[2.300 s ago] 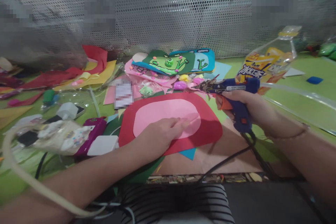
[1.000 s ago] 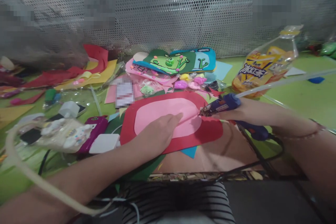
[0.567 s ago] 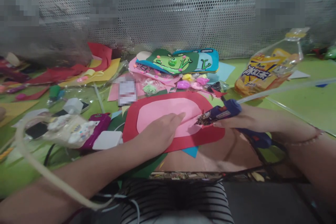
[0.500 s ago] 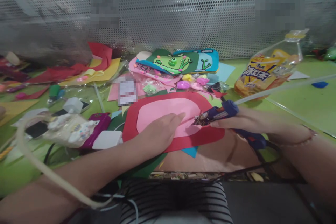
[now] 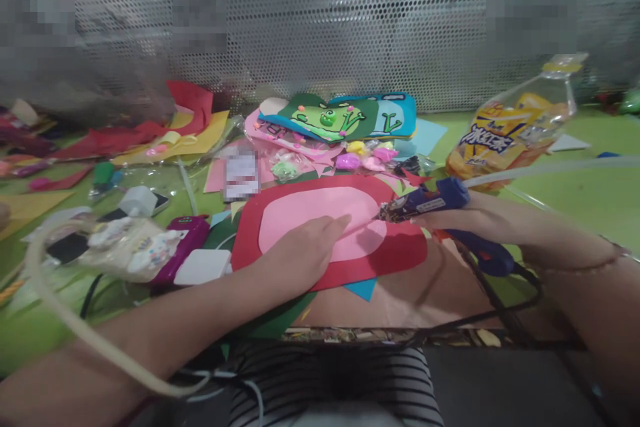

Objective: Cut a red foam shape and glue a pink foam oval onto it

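My left hand [image 5: 313, 250] is closed at the lower middle of a rounded pink sheet [image 5: 295, 213], seeming to pinch a raised edge of it; the fingers underneath are hidden. That pink sheet lies on a larger red sheet [image 5: 250, 230]. My right hand [image 5: 480, 223] is wrapped round a dark blue glue gun [image 5: 430, 203], whose nozzle points left, close to the pink sheet's right side. From the gun's back a long translucent glue stick [image 5: 540, 168] sticks out to the right.
Behind the sheets lie a green and blue cut-out craft piece [image 5: 345, 119] and small bags of coloured clay [image 5: 347, 161]. A drink bottle [image 5: 500, 137] leans at back right. At left are a magenta power bank [image 5: 193, 233], a white charger [image 5: 205, 267] and cables. A brown board [image 5: 400, 303] lies underneath.
My right hand has drawn the glue gun a little to the right and up. The left hand has stayed almost still on the pink sheet.
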The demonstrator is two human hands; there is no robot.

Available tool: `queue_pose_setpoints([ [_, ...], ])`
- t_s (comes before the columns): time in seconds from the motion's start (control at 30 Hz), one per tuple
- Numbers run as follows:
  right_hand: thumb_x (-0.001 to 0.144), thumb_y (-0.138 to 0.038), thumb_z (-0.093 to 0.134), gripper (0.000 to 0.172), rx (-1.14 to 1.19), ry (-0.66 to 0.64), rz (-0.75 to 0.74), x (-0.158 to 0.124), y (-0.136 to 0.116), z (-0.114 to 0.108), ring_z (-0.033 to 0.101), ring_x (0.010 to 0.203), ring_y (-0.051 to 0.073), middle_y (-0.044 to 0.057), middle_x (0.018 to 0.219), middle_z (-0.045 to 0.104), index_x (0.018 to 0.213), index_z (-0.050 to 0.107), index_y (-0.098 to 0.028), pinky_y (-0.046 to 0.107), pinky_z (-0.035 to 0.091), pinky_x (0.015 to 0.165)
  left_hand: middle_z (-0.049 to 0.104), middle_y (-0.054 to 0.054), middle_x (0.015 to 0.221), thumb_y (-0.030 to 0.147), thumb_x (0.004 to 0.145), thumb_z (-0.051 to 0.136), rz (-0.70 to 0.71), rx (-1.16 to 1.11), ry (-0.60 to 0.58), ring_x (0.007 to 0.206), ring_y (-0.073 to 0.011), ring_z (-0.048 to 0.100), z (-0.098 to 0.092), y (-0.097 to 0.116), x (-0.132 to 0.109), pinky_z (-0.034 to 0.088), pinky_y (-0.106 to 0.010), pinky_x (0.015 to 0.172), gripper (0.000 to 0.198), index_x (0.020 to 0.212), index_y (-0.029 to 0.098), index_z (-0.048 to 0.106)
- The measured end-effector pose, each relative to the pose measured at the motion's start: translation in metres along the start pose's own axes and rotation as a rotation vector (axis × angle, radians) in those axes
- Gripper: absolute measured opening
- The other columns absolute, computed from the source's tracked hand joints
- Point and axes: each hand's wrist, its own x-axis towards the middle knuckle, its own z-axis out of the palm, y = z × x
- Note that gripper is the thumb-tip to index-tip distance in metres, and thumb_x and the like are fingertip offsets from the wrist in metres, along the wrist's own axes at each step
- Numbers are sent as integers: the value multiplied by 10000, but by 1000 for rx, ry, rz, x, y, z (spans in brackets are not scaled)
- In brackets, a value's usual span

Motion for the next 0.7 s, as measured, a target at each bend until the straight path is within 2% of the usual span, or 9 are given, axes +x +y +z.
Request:
queue_pose_setpoints([
  [0.07,684,-463,679,252,-122,-26,9,3,0,-1,611,923,282,-12,916,718,815,739,-257,312,510,735,543,-115,1245,60,858,334,-2,10,-2,1145,-210,514,0,-1,0,433,-388,962,477,1326,150,362],
  [0.13,707,-489,647,287,-189,-15,33,7,4,0,616,893,274,-11,900,720,861,739,-265,317,513,718,547,-119,1238,66,860,336,-3,17,2,1146,-211,513,1,-1,0,430,-386,965,468,1321,140,366],
  [0.33,738,-524,592,290,-191,-24,-1,10,11,3,611,837,248,4,871,709,801,728,-276,349,513,719,531,-125,1261,64,858,343,1,24,5,1150,-215,509,2,-2,0,433,-390,958,472,1323,141,364],
  [0.57,751,-464,599,268,-238,-33,7,7,0,13,603,725,209,-6,695,684,849,728,-251,279,490,651,560,-107,1206,62,857,355,0,20,-7,1110,-214,531,1,-1,0,451,-379,929,475,1324,149,356],
  [0.7,790,-485,532,340,-284,-94,-48,3,-6,13,610,803,215,-3,793,695,938,712,-236,276,482,722,568,-100,1201,45,846,339,4,11,-3,1109,-210,533,0,0,1,448,-379,935,493,1327,150,354],
])
